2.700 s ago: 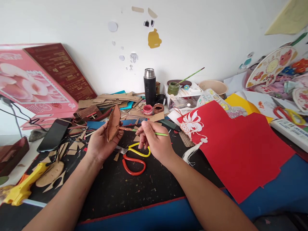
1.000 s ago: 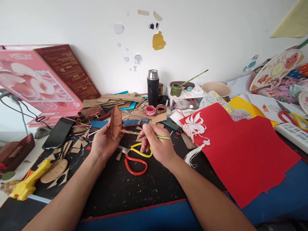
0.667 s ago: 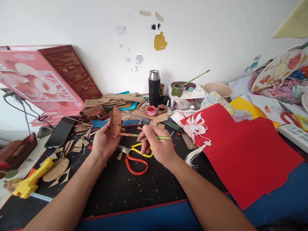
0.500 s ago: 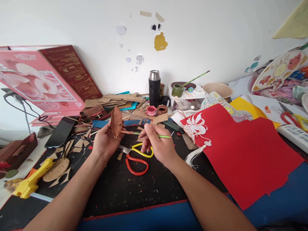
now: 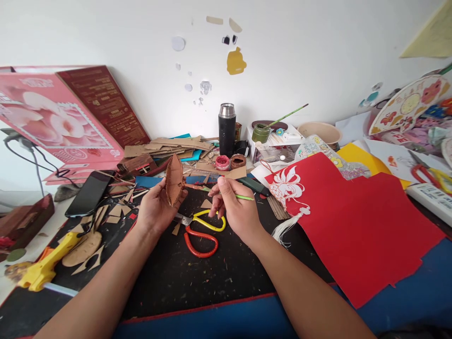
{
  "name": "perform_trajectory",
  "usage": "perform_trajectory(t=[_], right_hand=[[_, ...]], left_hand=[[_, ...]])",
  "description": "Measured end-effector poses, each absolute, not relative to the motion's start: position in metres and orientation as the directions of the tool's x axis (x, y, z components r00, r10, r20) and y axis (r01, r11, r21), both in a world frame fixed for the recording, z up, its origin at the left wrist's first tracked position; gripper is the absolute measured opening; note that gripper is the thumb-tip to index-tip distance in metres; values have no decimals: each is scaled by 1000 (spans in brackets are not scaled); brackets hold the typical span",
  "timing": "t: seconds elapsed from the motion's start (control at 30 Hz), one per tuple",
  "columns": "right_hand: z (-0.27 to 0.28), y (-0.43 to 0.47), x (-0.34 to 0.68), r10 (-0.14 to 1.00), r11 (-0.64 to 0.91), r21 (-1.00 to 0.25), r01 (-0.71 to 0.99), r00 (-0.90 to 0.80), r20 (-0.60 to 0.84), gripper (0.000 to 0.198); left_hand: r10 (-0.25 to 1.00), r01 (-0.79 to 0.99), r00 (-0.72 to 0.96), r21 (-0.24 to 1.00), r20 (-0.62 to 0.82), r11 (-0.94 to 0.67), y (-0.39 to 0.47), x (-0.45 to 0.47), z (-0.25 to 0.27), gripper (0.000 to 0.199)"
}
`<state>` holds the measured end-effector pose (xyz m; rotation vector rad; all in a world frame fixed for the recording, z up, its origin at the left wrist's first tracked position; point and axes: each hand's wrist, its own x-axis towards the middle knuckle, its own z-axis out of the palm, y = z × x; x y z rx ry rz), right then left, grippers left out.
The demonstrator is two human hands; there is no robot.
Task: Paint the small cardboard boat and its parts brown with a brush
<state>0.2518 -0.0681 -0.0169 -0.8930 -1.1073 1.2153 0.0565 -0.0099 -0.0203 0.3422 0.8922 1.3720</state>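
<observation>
My left hand point(image 5: 157, 205) is closed around a small boat-shaped cardboard piece point(image 5: 174, 181), painted brown and held upright with its hollow side toward me. Between the thumb and fingers of my right hand point(image 5: 235, 202) is a thin green paintbrush point(image 5: 243, 197). Its brown-stained end points left and meets the right edge of the boat-shaped piece. Beneath my hands, scissors point(image 5: 201, 242) with one red and one yellow handle lie on the black mat point(image 5: 176, 292). Behind them stand a jar of brown paint point(image 5: 238, 161) and a jar of pinkish-red paint point(image 5: 222, 163).
A yellow glue gun point(image 5: 52, 263), a phone point(image 5: 90, 193) and cardboard scraps lie at left. A black flask point(image 5: 226, 132) stands at the back, near a green paint jar point(image 5: 260, 134) with a brush in it. Red paper point(image 5: 363, 226) covers the right side.
The boat-shaped piece has shifted slightly right and turned a little in my left hand. My right hand and the paintbrush have moved slightly right, the brush tip a little higher.
</observation>
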Motion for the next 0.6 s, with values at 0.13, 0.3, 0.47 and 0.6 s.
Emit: perform_trajectory(t=[0.13, 0.3, 0.47, 0.6], right_hand=[[-16, -70, 251, 985, 155, -957, -247, -34, 168, 64], [-14, -71, 251, 985, 142, -964, -223, -69, 161, 64], [-17, -71, 251, 980, 140, -966, -219, -106, 166, 63], [-19, -72, 252, 975, 142, -966, -215, -140, 174, 62]], left_hand=[[934, -696, -79, 690, -348, 198, -8, 56, -19, 42], [927, -687, -108, 701, -359, 192, -6, 55, -19, 40], [936, -691, -102, 701, -336, 177, -3, 53, -24, 41], [948, -677, -102, 719, -302, 156, -1, 51, -27, 42]])
